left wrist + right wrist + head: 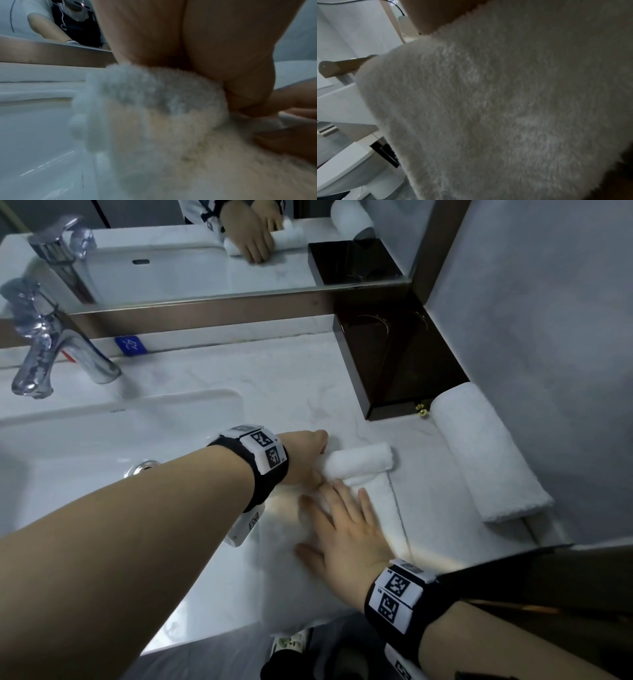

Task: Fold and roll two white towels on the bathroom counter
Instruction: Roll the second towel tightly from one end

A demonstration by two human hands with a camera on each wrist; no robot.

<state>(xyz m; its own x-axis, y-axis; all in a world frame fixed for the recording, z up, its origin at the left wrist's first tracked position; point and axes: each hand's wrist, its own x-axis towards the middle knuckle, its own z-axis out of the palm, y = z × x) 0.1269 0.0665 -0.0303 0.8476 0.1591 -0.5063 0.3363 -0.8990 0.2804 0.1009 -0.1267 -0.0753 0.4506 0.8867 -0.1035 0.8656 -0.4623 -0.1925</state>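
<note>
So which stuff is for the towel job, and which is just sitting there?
For the job: half-rolled towel, left hand gripping its roll, right hand pressing its flat part, second towel by the wall.
Just there: tap, sink, dark box, mirror.

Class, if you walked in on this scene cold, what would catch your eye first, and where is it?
Mid-counter, a half-rolled white towel: the left hand grips the roll's end, the right hand lies flat on the unrolled part. A finished rolled towel rests by the right wall, beside a dark box.
</note>
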